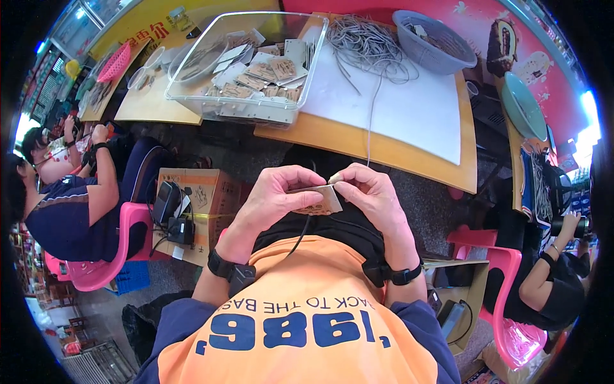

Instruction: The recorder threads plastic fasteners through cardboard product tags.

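Observation:
Above my lap, my left hand [279, 193] is closed on a small brown printed card [327, 202], pinching it between thumb and fingers. My right hand [373, 193] is closed at the card's upper right corner, its thumb and forefinger pinched on a thin grey cord [369, 125]. From there the cord runs up over the table edge to a loose tangle of grey cord [364, 48]. The fingertips almost meet, so how the cord sits at the card's corner is hidden.
A clear plastic bin [246, 102] of similar cards stands across the table [422, 115]. Behind the cord is a grey-blue basin [448, 61]; a green basin [524, 105] is farther right. Cartons [204, 201] flank me. People sit on pink chairs [128, 243] at both sides.

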